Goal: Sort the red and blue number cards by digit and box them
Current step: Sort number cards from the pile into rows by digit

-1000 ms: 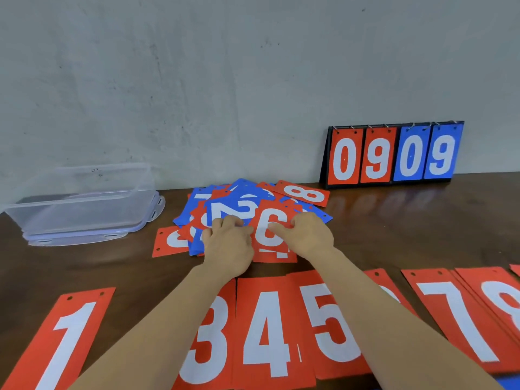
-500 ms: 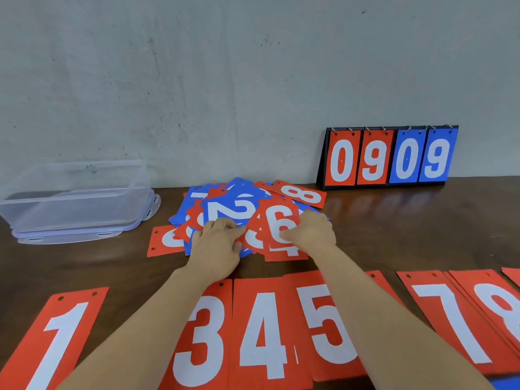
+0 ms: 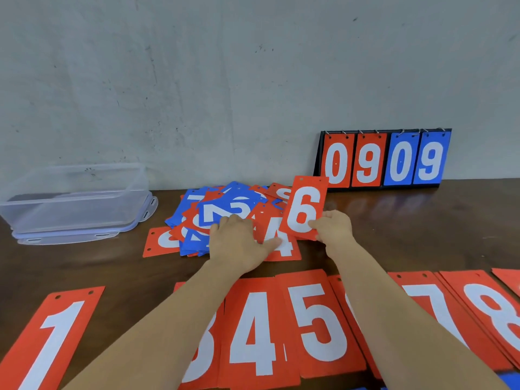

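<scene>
Head view: the right hand point(image 3: 333, 229) pinches a red 6 card point(image 3: 305, 211) by its lower right edge, raised and tilted at the pile's point(image 3: 219, 215) 3 o'clock side. The left hand point(image 3: 239, 243) lies flat on the pile with fingers relaxed and thumb on a red 4 point(image 3: 278, 240). At 6 o'clock, the forearms hide part of the row point(image 3: 320, 325). The 8 point(image 3: 495, 313) is cut off at the frame edge. The box point(image 3: 76, 201) sits at the pile's 9 o'clock.

pile of number cards point(image 3: 225, 212) on the table point(image 3: 422, 229), plastic container point(image 3: 76, 198) to its left, flip scoreboard point(image 3: 385, 159) behind at right, row of cards point(image 3: 318, 325) in front.
</scene>
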Action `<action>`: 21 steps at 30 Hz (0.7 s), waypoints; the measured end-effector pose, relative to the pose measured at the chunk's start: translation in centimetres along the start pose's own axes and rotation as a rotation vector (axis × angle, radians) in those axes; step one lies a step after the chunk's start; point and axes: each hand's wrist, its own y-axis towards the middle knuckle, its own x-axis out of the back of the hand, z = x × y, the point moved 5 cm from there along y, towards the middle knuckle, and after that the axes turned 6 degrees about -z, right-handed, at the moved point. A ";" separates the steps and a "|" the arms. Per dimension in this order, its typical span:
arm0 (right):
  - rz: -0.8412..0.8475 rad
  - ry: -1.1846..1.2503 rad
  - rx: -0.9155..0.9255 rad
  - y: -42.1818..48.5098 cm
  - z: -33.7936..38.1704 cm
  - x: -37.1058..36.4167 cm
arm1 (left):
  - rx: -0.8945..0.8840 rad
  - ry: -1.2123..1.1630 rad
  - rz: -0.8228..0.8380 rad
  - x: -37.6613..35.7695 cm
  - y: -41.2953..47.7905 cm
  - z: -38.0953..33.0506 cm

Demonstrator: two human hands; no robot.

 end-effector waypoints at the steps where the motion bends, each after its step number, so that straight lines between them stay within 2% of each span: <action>1: -0.003 0.032 -0.015 0.0 0.0 0.1 | 0.033 0.035 0.038 -0.5 0.0 -0.3; 4: 0.018 0.082 -0.031 0.2 -0.1 0.3 | 0.087 0.067 0.057 -1.4 0.4 -0.5; 12: 0.095 0.103 -0.037 -0.3 0.3 0.3 | 0.135 -0.073 -0.004 -1.5 2.0 1.0; 15: 0.127 0.096 -0.010 -0.8 1.0 0.5 | 0.183 -0.240 -0.030 -1.1 1.9 1.5; 21: 0.130 0.130 -0.013 -2.1 2.6 1.4 | 0.250 -0.721 -0.144 2.1 1.8 1.7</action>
